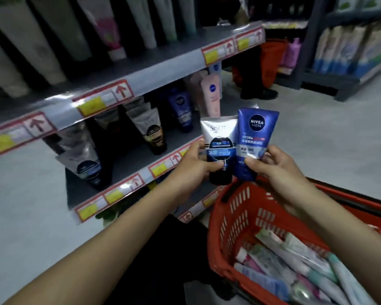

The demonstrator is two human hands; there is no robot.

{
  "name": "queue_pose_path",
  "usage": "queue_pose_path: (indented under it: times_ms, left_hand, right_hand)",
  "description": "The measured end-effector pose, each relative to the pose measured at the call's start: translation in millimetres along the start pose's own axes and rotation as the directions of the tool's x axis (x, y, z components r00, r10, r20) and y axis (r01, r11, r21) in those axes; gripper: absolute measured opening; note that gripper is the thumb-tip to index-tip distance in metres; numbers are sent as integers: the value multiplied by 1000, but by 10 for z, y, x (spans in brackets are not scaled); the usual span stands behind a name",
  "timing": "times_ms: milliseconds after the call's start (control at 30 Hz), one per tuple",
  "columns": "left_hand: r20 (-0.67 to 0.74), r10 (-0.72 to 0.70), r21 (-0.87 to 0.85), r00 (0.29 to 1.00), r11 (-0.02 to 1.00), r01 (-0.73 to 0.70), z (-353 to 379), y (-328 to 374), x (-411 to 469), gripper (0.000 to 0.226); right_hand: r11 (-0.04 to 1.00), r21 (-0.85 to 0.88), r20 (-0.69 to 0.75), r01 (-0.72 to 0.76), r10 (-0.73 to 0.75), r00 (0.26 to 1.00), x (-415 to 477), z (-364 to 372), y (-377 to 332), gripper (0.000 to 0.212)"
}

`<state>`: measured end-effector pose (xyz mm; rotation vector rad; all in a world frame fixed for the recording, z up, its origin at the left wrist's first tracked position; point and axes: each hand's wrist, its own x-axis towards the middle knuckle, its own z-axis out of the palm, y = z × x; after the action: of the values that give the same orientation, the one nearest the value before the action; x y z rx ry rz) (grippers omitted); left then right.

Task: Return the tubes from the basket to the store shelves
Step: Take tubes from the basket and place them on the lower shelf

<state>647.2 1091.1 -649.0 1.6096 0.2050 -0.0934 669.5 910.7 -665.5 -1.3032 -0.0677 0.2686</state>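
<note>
My left hand (193, 167) grips a silver and black tube (220, 148) upright, cap down. Beside it my right hand (275, 166) pinches a blue Nivea Men tube (254, 137), also cap down. Both tubes are held side by side above the far rim of the red basket (227, 219), in front of the middle shelf (128, 159). The basket at lower right holds several more tubes (295, 260) lying flat. The middle shelf carries dark, blue and pink tubes standing on their caps.
An upper shelf (123, 69) holds tall white, green and pink tubes. Price labels with red arrows line the shelf edges. A person in orange and black stands in the aisle at the back (257, 69). Another stocked rack (348, 51) is at far right.
</note>
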Motion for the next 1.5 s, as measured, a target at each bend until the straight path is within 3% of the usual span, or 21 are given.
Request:
queue_pose_path:
  times_ms: [200, 367, 500, 800, 1500]
  left_hand:
    - [-265, 56, -75, 963, 994, -79, -628, -57, -50, 36]
    - [-437, 80, -90, 896, 987, -132, -801, -120, 24, 32]
    - [-512, 112, -26, 851, 989, -146, -883, -126, 99, 34]
    - [-527, 185, 66, 829, 982, -177, -858, -54, 152, 35]
    - [-586, 123, 14, 801, 990, -141, -816, 21, 258, 35]
  right_hand:
    - [998, -69, 155, 9, 2, 988, 441, 702, 160, 33]
    - [980, -186, 143, 69, -42, 989, 824, 887, 201, 28]
    - [942, -300, 101, 148, -123, 987, 1183, 937, 182, 41]
    - [891, -412, 186, 189, -121, 975, 1892, 988, 323, 46]
    - [884, -436, 249, 167, -60, 967, 2349, 1044, 493, 37]
